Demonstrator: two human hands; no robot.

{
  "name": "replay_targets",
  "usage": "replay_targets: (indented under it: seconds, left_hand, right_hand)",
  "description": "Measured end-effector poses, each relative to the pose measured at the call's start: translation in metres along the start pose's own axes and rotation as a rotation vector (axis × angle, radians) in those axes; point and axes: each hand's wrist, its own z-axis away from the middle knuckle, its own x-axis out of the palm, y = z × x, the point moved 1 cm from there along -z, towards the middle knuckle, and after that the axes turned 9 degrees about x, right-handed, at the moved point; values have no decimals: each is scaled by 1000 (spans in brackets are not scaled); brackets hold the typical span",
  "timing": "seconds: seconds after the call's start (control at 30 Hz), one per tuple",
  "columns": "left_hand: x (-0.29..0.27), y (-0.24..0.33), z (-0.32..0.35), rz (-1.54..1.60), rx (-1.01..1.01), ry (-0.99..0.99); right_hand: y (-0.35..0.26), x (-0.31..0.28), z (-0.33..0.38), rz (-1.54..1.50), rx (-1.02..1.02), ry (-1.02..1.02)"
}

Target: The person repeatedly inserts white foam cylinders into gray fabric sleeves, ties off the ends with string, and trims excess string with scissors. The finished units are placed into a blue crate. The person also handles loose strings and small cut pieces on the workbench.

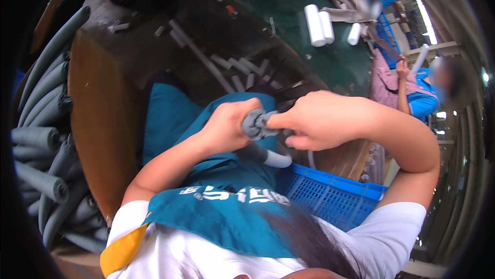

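Note:
My left hand [229, 124] is wrapped round the end of a grey cloth-covered tube [254, 124], held above my lap. The cloth is bunched and creased at that end. My right hand [322, 119] reaches in from the right, its index finger pressed into the gathered cloth and its other fingers curled. Below the hands, a dark grey sleeve lies across my lap with a white foam tube end [278, 159] sticking out. Whether it belongs to the tube in my hand cannot be made out. A teal apron [221, 217] covers my front.
Many grey covered tubes [44, 140] are piled at the left behind a cardboard sheet [100, 124]. A blue plastic basket [335, 194] stands at right. White rolls [314, 25] lie on the green table [289, 6]. Short tube pieces [240, 68] are scattered ahead. A co-worker [417, 91] is at far right.

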Motion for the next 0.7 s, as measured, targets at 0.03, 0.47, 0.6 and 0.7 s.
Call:
replay_targets:
  seconds: [0.03, 0.47, 0.6, 0.7]
  left_hand:
    - [-3, 1, 2, -6, 9, -30]
    - [-2, 3, 8, -132, -73, 25]
    - [-1, 14, 11, -61, -23, 59]
    - [-3, 5, 2, -105, 7, 67]
  right_hand:
    - [4, 2, -2, -85, -6, -64]
    - [-9, 37, -15, 213, 73, 217]
    - [-4, 26, -13, -800, 133, -107]
    - [-7, 30, -11, -1245, 194, -117]
